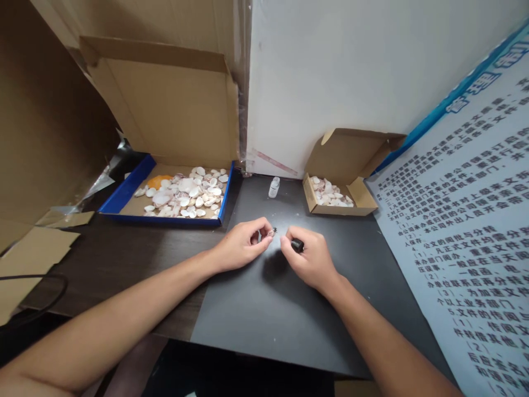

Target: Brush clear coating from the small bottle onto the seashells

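Observation:
My left hand is closed in a pinch over the grey mat, left of centre. Between its thumb and fingertips is a small shiny piece, pale with a dark end; its kind is too small to make out. A short gap to the right, my right hand is wrapped round a black rounded handle. Fingers hide the rest of that tool, and its tip does not show. Beyond both hands stands a small clear bottle with whitish contents.
A blue-edged cardboard box at the back left stands open, holding many pale seashells and an orange piece. Another open cardboard box with shells is at the back right. Cardboard sheets and a printed panel flank the desk.

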Available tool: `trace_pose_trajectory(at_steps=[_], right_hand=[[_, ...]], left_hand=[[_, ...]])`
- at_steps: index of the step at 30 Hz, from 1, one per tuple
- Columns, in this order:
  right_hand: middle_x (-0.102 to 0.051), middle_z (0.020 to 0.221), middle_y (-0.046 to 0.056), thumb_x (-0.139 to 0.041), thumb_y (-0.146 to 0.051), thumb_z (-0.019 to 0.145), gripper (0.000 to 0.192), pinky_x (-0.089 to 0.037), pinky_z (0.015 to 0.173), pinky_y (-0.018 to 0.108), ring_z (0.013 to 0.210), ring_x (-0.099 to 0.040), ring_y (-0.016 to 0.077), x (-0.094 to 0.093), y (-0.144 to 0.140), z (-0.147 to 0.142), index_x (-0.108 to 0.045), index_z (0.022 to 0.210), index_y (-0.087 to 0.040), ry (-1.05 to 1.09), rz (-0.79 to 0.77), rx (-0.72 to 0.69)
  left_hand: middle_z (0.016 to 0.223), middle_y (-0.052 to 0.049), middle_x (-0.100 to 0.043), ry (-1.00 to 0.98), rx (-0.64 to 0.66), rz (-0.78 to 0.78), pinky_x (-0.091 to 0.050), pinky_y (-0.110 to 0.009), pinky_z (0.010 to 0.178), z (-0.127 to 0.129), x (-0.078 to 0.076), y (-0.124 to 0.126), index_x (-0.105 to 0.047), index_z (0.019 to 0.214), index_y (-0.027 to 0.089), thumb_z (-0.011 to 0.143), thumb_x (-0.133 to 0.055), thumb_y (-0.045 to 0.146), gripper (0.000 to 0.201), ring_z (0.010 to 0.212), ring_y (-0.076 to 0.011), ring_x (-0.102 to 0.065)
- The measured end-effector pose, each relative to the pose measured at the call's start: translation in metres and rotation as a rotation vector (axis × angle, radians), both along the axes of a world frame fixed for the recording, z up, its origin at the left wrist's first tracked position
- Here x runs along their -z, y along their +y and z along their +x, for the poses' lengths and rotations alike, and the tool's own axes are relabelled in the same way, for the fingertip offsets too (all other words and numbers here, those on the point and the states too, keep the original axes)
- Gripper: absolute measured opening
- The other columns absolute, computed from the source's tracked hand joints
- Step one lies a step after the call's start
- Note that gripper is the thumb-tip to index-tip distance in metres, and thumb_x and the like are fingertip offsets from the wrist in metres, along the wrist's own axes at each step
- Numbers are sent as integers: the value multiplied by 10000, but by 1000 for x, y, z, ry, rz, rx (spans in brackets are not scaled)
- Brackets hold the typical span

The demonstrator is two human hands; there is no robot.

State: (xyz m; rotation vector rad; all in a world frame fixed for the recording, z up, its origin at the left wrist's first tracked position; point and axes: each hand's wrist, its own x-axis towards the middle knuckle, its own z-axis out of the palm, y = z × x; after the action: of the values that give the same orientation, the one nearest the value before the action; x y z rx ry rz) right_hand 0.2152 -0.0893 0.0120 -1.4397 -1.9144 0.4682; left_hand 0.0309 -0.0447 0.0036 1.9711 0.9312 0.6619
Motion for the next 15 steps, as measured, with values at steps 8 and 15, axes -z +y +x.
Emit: trace_pose_trajectory(at_steps=[8, 15], right_hand=[[-532, 617, -26, -521, -264, 838, 199, -293, 563, 242, 563, -443, 124, 0, -1, -1, -481, 653, -206, -72, -42, 80], [-548, 665, -17, -517, -262, 845, 165, -302, 584, 250, 594, -456, 135, 0, 1, 0, -488, 691, -209, -78, -40, 94]], left_hand=[[659, 53, -479, -30, -14, 2, -342, -206, 528, 0, -1, 1, -526, 841, 178, 884, -517, 278, 109, 557, -84, -418], [667, 52, -480, -24, -1, -1, -342, -207, 531, 0, -1, 0, -524, 845, 176, 885, -514, 265, 98, 563, -85, -417]])
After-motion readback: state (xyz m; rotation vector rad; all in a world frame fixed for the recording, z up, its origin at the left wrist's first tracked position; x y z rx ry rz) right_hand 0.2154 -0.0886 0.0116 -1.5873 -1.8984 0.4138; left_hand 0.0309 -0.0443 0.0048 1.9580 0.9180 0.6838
